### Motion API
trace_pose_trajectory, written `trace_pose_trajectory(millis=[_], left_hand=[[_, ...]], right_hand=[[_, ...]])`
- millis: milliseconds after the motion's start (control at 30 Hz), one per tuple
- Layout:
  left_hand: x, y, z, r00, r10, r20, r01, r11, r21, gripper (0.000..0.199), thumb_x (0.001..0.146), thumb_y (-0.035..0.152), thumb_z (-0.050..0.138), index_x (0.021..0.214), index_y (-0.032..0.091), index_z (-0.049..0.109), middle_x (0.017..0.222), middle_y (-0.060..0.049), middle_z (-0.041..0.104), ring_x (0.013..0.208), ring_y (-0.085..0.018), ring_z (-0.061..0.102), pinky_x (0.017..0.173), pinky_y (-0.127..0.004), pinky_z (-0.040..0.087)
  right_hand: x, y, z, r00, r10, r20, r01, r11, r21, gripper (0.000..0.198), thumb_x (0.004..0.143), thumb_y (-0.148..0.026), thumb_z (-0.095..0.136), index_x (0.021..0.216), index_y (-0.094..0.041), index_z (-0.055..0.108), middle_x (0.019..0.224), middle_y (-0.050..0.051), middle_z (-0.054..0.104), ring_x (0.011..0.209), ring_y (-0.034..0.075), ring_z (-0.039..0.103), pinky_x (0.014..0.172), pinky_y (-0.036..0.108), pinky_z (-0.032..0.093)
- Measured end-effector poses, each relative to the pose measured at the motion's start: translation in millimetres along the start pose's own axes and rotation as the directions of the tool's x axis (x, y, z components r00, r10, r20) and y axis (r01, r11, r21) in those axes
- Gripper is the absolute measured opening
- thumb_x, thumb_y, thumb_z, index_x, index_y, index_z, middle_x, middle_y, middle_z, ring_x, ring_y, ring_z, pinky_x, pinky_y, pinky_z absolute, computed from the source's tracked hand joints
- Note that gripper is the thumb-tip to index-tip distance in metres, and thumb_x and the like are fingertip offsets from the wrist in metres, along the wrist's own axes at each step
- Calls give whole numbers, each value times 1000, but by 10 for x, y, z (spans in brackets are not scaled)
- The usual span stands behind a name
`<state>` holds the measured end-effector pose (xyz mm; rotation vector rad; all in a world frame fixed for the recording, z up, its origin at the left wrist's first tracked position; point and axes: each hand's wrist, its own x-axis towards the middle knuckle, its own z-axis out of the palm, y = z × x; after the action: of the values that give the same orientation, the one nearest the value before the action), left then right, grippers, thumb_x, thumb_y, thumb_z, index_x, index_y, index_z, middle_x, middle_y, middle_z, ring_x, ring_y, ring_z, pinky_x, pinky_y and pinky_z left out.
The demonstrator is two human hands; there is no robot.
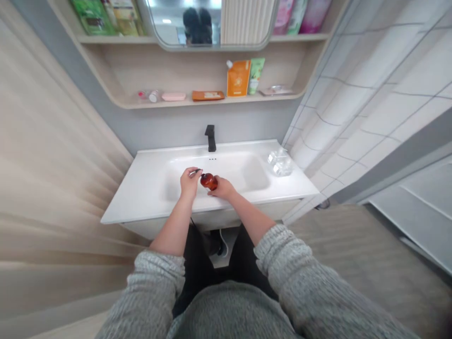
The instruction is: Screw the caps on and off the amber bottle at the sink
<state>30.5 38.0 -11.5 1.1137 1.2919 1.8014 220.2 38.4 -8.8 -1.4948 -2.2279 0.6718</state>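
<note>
My right hand (223,188) is wrapped round a glossy amber bottle (209,181), held tilted over the front of the white sink (243,174). The bottle's neck points left, and a small black pump head (198,170) shows at that end. At the pump head my left hand (189,181) has its fingers closed in a pinch. Part of the bottle's base is hidden behind the right-hand fingers. Behind the hands, a black faucet (211,139) stands at the back of the sink.
Clear plastic containers (280,162) sit on the counter's right side. Above runs a wooden shelf (169,104) with an orange pouch (238,79), a green tube (256,75) and a pink case (173,96). A mirror (243,23) hangs over it; a curtain (52,141) borders the left.
</note>
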Motion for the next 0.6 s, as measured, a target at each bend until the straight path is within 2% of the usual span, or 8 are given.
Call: trace_pose_trajectory(millis=[67,200,467,600], left_hand=[[-33,-99,-2,1000,2,-3,-2,1000,13,43,76,51,90,102,23,71,101,-7,78,97,-25,78,99,-44,64],[-62,-179,-26,996,-6,85,4,999,32,38,72,46,92,96,23,71,100,-8,80,96,-26,78,100,-46,63],[-76,-130,-23,983,37,183,-51,996,75,14,85,33,75,95,24,71,115,-9,84,114,-28,79,113,-51,60],[-60,-151,14,977,17,212,-31,997,64,25,81,37,84,94,24,66,112,-10,83,111,-28,80,109,-50,62]], right_hand=[[15,12,14,1000,3,-1,-3,1000,-6,73,75,-44,105,134,-22,67,123,10,84,114,31,81,94,35,58],[35,26,36,1000,27,-3,-27,1000,-3,73,76,-44,105,134,-21,67,123,11,84,113,31,81,92,35,58],[36,51,57,998,52,-29,-53,998,-34,72,74,-43,106,131,-22,67,124,12,84,115,32,81,94,36,59],[24,31,42,998,53,-24,-54,998,-46,71,75,-42,105,132,-22,67,124,12,84,116,32,81,93,35,59]])
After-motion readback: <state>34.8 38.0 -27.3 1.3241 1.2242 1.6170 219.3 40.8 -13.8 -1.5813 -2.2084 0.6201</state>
